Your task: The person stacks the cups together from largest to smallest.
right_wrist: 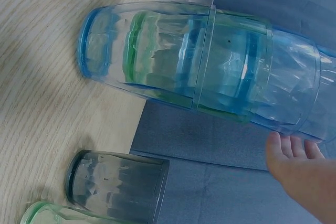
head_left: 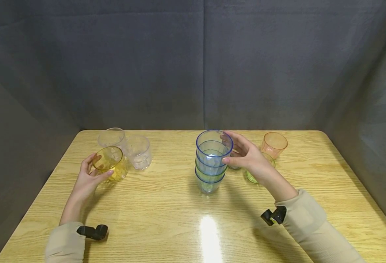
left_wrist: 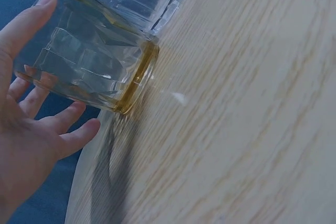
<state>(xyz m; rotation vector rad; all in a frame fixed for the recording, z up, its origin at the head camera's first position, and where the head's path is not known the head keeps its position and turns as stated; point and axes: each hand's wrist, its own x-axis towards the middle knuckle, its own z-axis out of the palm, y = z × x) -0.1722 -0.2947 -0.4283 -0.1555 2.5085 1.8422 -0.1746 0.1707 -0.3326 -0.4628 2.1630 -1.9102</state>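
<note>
My left hand (head_left: 89,179) grips a clear yellow cup (head_left: 117,171) at the left, thumb on one side and fingers on the other. In the left wrist view the yellow cup (left_wrist: 89,51) stands close to a colourless cup. Right of the table's middle rises a nested stack of blue and green see-through cups (head_left: 209,175). My right hand (head_left: 245,157) holds the topmost blue cup (head_left: 214,146) near its rim, thumb in front and fingers partly hidden behind it. The right wrist view shows the fingers (right_wrist: 286,148) against that cup's side.
Two colourless cups (head_left: 139,153) stand behind the yellow one. Behind my right hand are a grey cup (right_wrist: 115,182), mostly hidden in the head view, a green cup (head_left: 252,177) and an orange cup (head_left: 274,142). Dark cloth (head_left: 146,73) hangs around the wooden table (head_left: 160,219).
</note>
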